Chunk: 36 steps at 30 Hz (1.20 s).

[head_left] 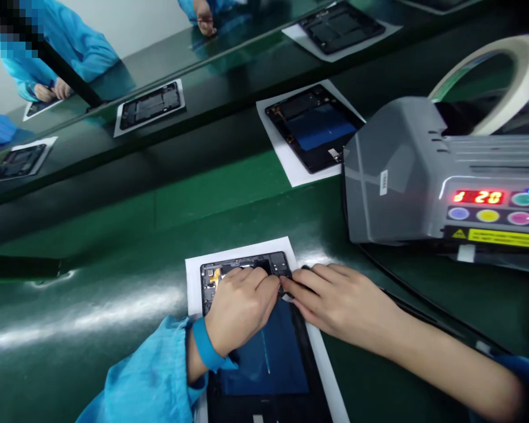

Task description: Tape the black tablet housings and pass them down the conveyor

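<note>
An opened tablet [264, 358] lies on a white sheet [194, 294] before me, its inner parts and a dark blue panel showing. My left hand [244, 302], with a blue band [207, 343] round the wrist, rests over its upper part with the fingers curled closed. My right hand [335, 296] comes in from the right with its fingers pinched near the tablet's upper right edge. The fingertips of both hands nearly meet there, and whatever is between them is small, dark and mostly hidden. An orange flex cable [215, 277] shows left of my left hand.
To the right stands a grey tape dispenser [392, 176] with lit digits and a tape roll [524, 70] behind it. Another opened tablet [312, 126] lies on a sheet beyond. More tablets line the raised strip [211, 100]. Co-workers in blue sleeves [79, 47] sit opposite.
</note>
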Tool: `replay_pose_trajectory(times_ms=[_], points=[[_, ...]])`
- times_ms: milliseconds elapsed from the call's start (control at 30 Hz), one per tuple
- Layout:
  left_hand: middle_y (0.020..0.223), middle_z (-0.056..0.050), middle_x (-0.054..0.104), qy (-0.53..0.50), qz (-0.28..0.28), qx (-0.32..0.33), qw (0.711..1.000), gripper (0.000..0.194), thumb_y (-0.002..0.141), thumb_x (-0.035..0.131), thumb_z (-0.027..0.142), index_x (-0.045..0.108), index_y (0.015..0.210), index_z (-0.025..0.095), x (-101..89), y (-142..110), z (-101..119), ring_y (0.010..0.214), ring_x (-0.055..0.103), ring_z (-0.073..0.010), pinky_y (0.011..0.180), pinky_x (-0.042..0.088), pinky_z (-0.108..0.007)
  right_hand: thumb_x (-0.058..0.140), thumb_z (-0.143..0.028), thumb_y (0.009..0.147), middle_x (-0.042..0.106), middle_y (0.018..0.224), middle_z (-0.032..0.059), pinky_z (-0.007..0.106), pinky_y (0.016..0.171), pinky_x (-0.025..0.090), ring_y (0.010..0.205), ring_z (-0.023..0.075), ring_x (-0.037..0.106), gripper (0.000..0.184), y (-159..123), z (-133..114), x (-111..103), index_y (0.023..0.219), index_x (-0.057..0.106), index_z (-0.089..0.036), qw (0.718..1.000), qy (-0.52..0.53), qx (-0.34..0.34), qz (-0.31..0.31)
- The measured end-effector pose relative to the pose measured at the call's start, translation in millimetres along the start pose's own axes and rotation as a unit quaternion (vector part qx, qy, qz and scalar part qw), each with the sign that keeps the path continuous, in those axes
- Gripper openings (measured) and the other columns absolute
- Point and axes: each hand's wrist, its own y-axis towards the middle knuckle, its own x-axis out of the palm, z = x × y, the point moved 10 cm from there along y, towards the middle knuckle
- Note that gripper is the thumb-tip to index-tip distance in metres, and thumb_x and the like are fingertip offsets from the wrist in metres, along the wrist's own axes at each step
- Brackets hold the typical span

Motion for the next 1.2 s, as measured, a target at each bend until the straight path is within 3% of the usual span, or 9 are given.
replay_pose_trajectory(times_ms=[200,467,1200], points=[[0.074,-0.002,0.058,-0.016,-0.018,-0.014,1.0,0.022,0.095,0.04,0.021,0.06,0.085,0.017,4.2,-3,-3,0.068,0.055,-0.0173,0.062,0.043,-0.032,0.045,-0.021,0.091,0.063,0.083,0.0049,0.031,0.062,0.042,0.071,0.0162,0.056,0.025,0,2,0,0.103,0.066,-0.016,0.999,0.034,0.005,0.008],[0.074,-0.001,0.057,-0.013,-0.012,-0.019,1.0,0.019,0.094,0.043,0.023,0.056,0.082,0.018,5.9,-5,-4,0.067,0.055,-0.0171,0.062,0.041,-0.033,0.049,-0.019,0.091,0.069,0.086,0.0046,0.025,0.061,0.049,0.069,0.0123,0.063,0.02,5,19,-9,0.102,0.065,-0.014,0.994,0.058,0.051,0.083],[0.073,-0.001,0.057,-0.027,-0.01,-0.027,0.999,0.018,0.092,0.044,0.023,0.056,0.079,0.018,8.6,-6,-6,0.067,0.056,-0.0173,0.062,0.041,-0.033,0.049,-0.016,0.091,0.067,0.082,0.004,0.026,0.06,0.046,0.069,0.0131,0.063,0.017,12,12,-3,0.091,0.066,-0.015,0.997,0.029,0.028,0.064]])
